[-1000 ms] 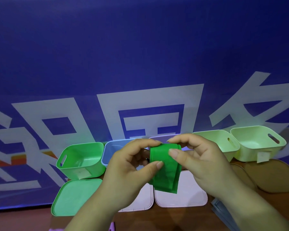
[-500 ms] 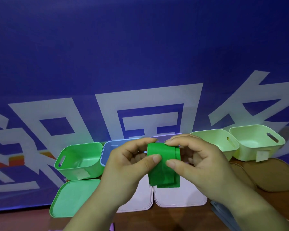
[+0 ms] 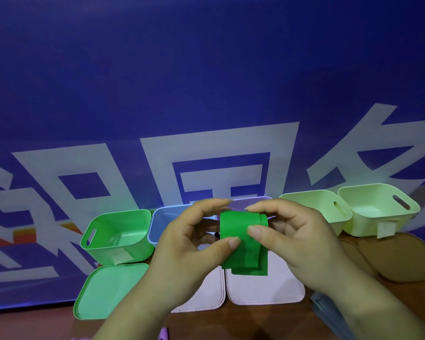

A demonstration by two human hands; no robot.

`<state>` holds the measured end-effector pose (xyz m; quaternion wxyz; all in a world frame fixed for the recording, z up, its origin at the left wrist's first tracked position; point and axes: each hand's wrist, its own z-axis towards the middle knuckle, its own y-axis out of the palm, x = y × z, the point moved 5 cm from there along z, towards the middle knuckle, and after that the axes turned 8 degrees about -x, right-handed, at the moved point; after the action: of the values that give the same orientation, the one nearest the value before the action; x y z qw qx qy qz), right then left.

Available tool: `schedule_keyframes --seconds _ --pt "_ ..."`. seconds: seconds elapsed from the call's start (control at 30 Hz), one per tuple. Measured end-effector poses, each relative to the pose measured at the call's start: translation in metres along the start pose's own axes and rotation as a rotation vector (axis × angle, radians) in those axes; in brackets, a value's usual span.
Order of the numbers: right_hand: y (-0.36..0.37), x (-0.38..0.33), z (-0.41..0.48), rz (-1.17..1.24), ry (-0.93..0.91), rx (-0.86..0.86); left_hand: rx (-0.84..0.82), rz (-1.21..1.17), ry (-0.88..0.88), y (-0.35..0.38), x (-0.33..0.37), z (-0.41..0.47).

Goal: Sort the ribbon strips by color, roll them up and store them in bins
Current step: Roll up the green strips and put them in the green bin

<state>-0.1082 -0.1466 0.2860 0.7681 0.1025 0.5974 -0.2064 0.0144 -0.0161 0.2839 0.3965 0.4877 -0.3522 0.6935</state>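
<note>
Pinching a bright green ribbon strip (image 3: 243,238), partly rolled with loose ends hanging, are left hand (image 3: 189,244) and right hand (image 3: 297,239).

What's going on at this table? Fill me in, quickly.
A person is rolling up a green ribbon strip. The left hand and the right hand both pinch the roll between thumb and fingers above the table, with a short tail hanging loose. Open bins stand in a row behind: a green bin at the left, a blue bin beside it, and pale green bins at the right. No roll shows in the green bin.
</note>
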Motion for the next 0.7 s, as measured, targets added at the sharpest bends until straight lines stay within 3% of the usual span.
schedule_keyframes --seconds 0.2,0.7 --pt "-0.0011 -0.0032 0.0005 0.02 0.03 0.009 0.017 0.125 0.065 -0.0006 0.0014 -0.0004" --pt "-0.0017 -0.0034 0.0004 -0.004 0.018 -0.026 0.035 0.017 0.018 -0.0007 -0.0044 0.0014"
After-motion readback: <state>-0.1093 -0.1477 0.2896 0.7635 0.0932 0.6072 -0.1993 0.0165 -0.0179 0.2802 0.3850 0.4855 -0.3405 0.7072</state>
